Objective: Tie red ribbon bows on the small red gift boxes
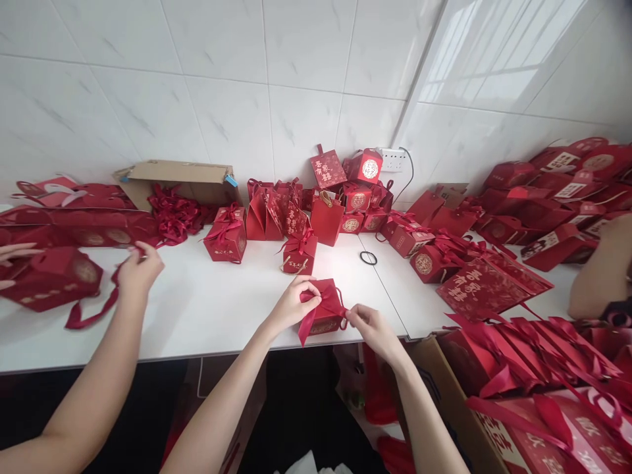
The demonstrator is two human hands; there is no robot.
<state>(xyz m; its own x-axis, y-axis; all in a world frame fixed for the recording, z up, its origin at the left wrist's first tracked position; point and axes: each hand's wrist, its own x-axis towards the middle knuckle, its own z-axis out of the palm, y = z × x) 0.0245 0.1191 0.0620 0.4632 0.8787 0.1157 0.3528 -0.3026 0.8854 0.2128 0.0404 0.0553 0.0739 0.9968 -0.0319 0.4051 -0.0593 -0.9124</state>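
Red box [324,324], gold-printed side nearest, long axis crosswise between 2 hands [371,327].

Slim, bare forearms [222,401] taper to narrow wrists; left hand [292,307] and right hand [374,329] are bare, slender-fingered. Below the desk's [222,303] front edge shows plain black clothing [296,401], with crumpled white fabric [307,465] lowest.

Counted two cardboard cartons [178,172] — one at ten o'clock, one at four — one black ring [362,260], one power strip [394,158]; couldn't tally overlapping red boxes [366,168].
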